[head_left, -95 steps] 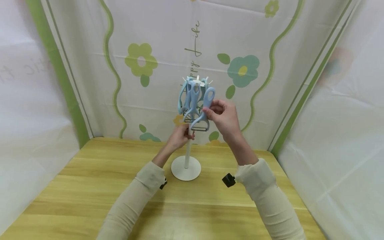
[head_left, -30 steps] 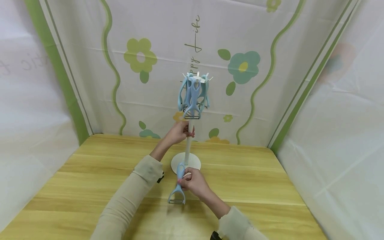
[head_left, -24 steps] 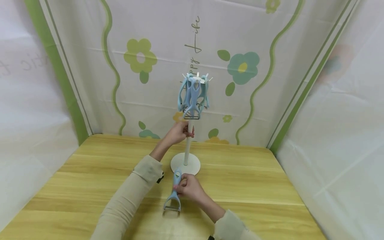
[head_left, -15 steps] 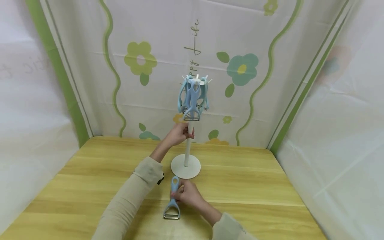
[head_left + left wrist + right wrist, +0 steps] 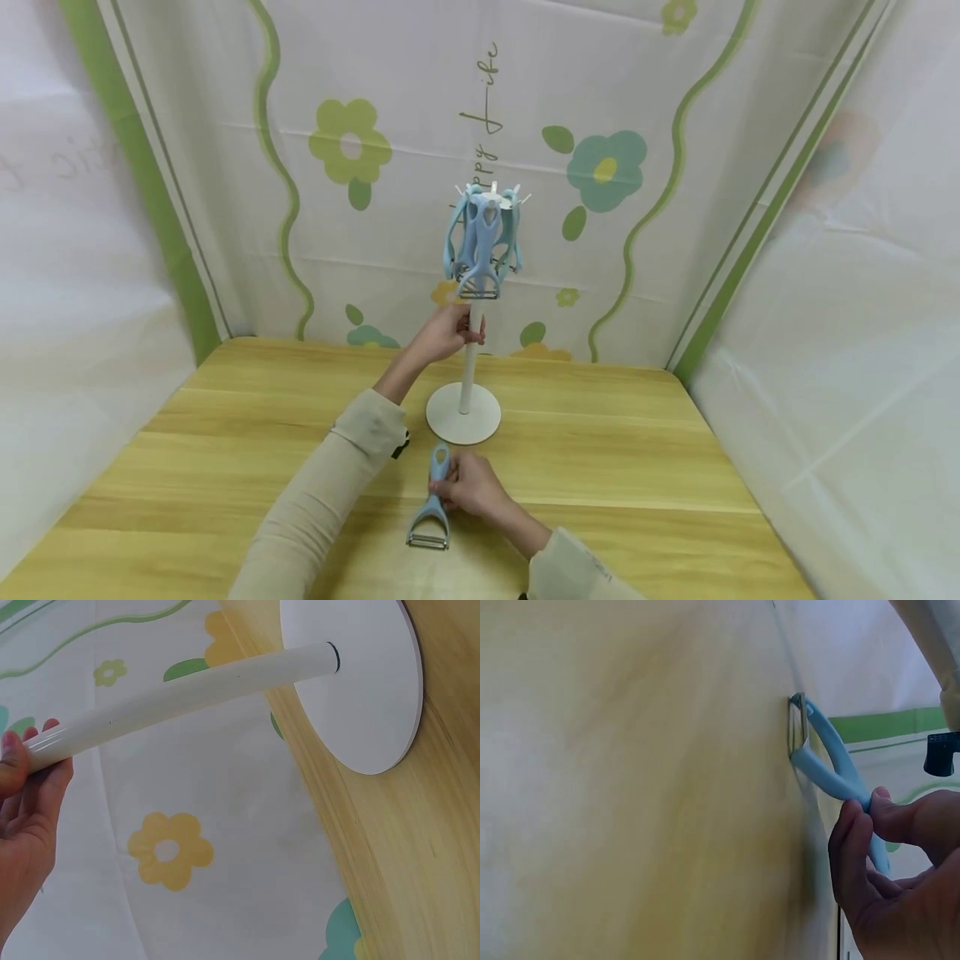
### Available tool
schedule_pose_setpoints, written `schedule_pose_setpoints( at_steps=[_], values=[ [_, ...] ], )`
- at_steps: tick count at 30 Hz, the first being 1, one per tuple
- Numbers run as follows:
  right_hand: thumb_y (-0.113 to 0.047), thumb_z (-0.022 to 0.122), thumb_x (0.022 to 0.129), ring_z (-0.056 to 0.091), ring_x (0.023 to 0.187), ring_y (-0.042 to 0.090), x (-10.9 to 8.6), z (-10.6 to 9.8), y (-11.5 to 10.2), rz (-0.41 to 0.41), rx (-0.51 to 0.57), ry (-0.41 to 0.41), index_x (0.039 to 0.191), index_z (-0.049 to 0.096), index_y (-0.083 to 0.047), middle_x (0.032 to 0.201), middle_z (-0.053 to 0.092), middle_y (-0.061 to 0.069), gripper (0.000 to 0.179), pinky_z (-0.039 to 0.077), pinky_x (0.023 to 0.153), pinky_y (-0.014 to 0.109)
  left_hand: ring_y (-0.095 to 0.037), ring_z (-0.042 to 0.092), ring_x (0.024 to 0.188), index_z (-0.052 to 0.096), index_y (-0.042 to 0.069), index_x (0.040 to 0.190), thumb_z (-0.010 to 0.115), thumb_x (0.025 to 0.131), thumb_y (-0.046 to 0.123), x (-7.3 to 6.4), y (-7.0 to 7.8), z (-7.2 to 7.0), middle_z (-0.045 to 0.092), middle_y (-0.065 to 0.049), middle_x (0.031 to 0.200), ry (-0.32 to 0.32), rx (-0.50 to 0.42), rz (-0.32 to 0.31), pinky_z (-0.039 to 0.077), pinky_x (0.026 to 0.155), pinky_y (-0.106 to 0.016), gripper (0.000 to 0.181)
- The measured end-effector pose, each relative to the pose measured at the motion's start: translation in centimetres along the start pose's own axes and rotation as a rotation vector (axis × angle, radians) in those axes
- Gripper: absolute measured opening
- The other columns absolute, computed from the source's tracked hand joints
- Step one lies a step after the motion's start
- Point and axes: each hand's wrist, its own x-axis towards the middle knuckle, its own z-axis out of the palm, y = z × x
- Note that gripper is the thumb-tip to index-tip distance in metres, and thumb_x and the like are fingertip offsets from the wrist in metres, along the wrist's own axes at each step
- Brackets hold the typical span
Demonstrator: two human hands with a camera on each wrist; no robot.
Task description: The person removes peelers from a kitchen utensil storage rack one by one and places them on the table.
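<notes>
My left hand grips the white pole of an upright hanging stand, just under its top. Several blue peelers hang there from short hooks, blades down. In front of the round base, my right hand pinches one light-blue peeler by its handle between thumb and fingers. Its blade end points toward me, low at the wooden table. The right wrist view shows the blade close to the tabletop; whether it touches I cannot tell.
A wooden table carries the stand. White curtains with printed flowers enclose the back and both sides. The left sleeve lies close to the left of the held peeler.
My right hand has taken a peeler off the stand's right side and brought it down toward me, in front of the base. My left hand has stayed on the pole.
</notes>
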Motion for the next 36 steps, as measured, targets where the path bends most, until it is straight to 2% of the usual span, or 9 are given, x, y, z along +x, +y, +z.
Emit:
schedule_pose_setpoints(
  at_steps=[7,17,23,31,36],
  values=[
    [-0.006,0.075,0.087,0.060,0.045,0.004,0.4,-0.1,0.5,0.049,0.009,-0.052,0.073,0.070,-0.001,0.060,0.069,0.007,0.016,0.054,0.045,0.021,-0.027,0.072,0.087,0.062,-0.001,0.092,0.063,0.092,-0.007,0.2,-0.1,0.1,0.069,-0.018,0.091,0.005,0.025,0.014,0.061,0.079,-0.031,0.006],
    [-0.012,0.076,0.088,0.058,0.042,0.002,0.8,-0.5,0.4,0.057,-0.058,-0.103,0.062,0.069,-0.001,0.052,0.063,0.000,0.029,0.051,0.043,0.018,-0.029,0.072,0.087,0.061,0.001,0.089,0.065,0.091,-0.006,0.1,0.1,0.1,0.069,-0.023,0.094,0.013,-0.004,0.001,0.061,0.079,-0.032,0.009],
    [-0.014,0.077,0.088,0.057,0.041,0.003,1.0,-0.8,0.4,0.085,-0.089,-0.128,0.060,0.069,-0.001,0.050,0.062,-0.001,0.031,0.048,0.042,0.016,-0.027,0.072,0.087,0.061,0.001,0.090,0.065,0.092,-0.006,0.1,0.0,0.0,0.070,-0.020,0.093,0.010,0.006,-0.002,0.061,0.079,-0.031,0.009],
    [-0.015,0.073,0.091,0.068,0.051,0.016,1.2,-1.7,0.3,0.119,-0.063,-0.181,0.068,0.072,0.000,0.059,0.069,0.008,0.027,0.058,0.053,0.026,-0.030,0.072,0.088,0.062,-0.001,0.092,0.064,0.092,-0.006,0.0,0.1,0.0,0.070,-0.018,0.091,0.005,0.029,0.008,0.061,0.079,-0.033,0.006],
    [-0.019,0.071,0.093,0.071,0.060,0.018,0.9,-2.7,0.1,0.111,-0.048,-0.184,0.083,0.069,-0.002,0.070,0.072,0.009,0.020,0.058,0.059,0.027,-0.033,0.072,0.089,0.062,-0.001,0.092,0.063,0.092,-0.007,0.0,0.1,0.0,0.069,-0.018,0.091,0.005,0.024,0.000,0.061,0.079,-0.032,0.006]
  ],
)
